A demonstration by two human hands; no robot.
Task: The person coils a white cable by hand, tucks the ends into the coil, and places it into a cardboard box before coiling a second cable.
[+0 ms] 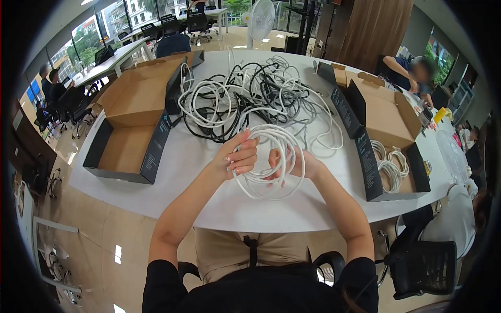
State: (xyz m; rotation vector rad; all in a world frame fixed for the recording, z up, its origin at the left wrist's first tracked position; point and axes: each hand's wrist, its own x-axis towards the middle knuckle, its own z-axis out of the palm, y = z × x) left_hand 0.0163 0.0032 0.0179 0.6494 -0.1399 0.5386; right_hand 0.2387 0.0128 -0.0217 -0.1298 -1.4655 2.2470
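Note:
A coil of white cable [275, 134] hangs in loops between my hands above the front of the white table [245, 213]. My left hand [241, 155] is closed around the left side of the loops. On the right, my right hand [293, 163] reaches into the coil with its fingers curled on the strands, partly hidden by them. Behind the coil lies a tangled heap of white, grey and black cables [261, 91].
At the left stands an open box [125, 151]. Another open box [370, 172] at the right holds coiled white cables [391, 169]. A person [412, 75] is at the table's far right. Chairs and a fan [261, 20] stand beyond.

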